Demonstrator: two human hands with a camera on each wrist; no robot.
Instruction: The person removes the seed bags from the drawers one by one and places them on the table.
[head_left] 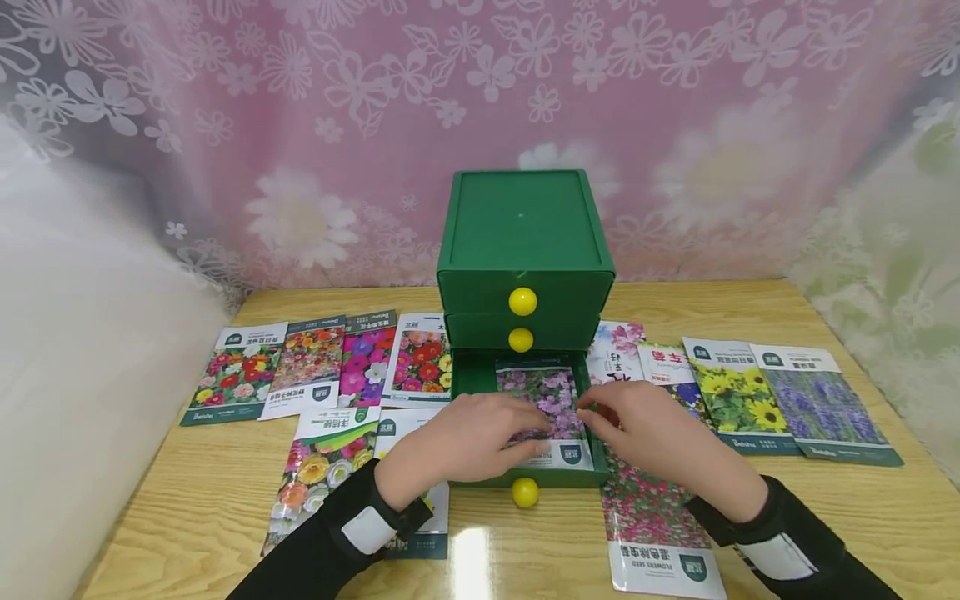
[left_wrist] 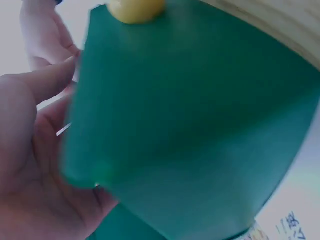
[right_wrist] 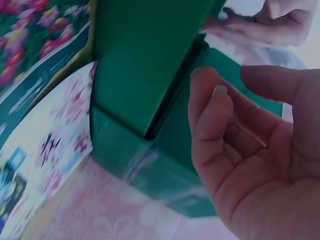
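A green chest of drawers has its bottom drawer pulled out. Inside that drawer lies a flat seed packet with pinkish-purple flowers. My left hand reaches in over the drawer's left side, its fingertips at the packet with the fingers loosely bent. At the drawer's right wall, my right hand hovers by the packet's right edge. The right wrist view shows its thumb and bent fingers apart, with nothing between them. From the left wrist view, the drawer's green outside hides the packet.
Several seed packets lie in a row to the left, with a rose-like flower packet in front. More packets overlap on the right. A red-flowered packet lies under my right forearm. Yellow knobs project from the drawer fronts.
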